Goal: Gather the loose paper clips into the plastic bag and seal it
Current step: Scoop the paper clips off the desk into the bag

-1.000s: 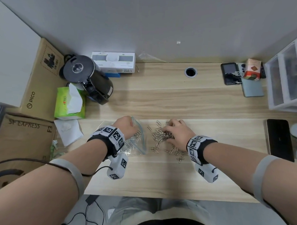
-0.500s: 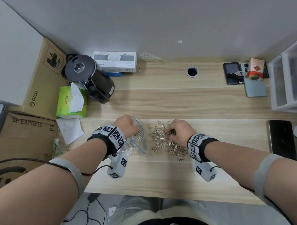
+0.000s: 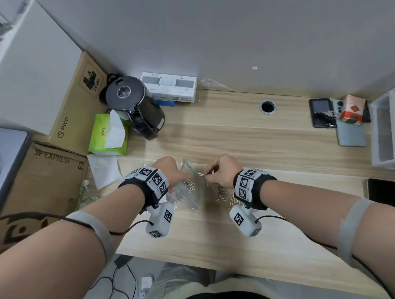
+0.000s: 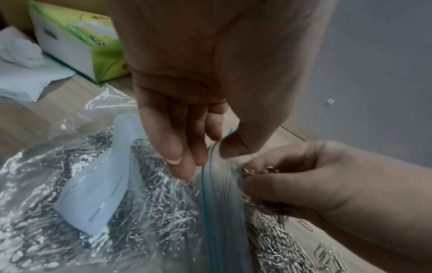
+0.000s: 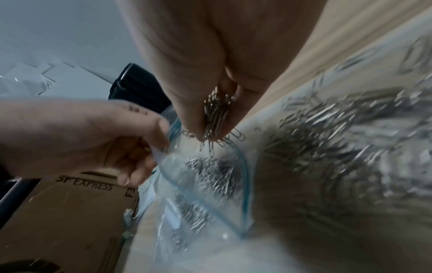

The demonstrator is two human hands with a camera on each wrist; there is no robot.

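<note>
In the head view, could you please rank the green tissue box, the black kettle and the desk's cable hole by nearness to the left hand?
1. Green tissue box: left of the left hand.
2. Black kettle: behind it, leftward.
3. Cable hole: far back, rightward.

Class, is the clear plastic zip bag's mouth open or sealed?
Open. The left hand holds one blue-striped lip of the clear plastic zip bag apart from the other; clips show inside.

L hand (image 3: 169,170) pinches plastic bag (image 5: 205,184) rim, thumb and fingers curled. R hand (image 3: 222,170) just right of it, fingertips bunched on paper clips (image 5: 215,118). Both forearms reach in from near side.
</note>
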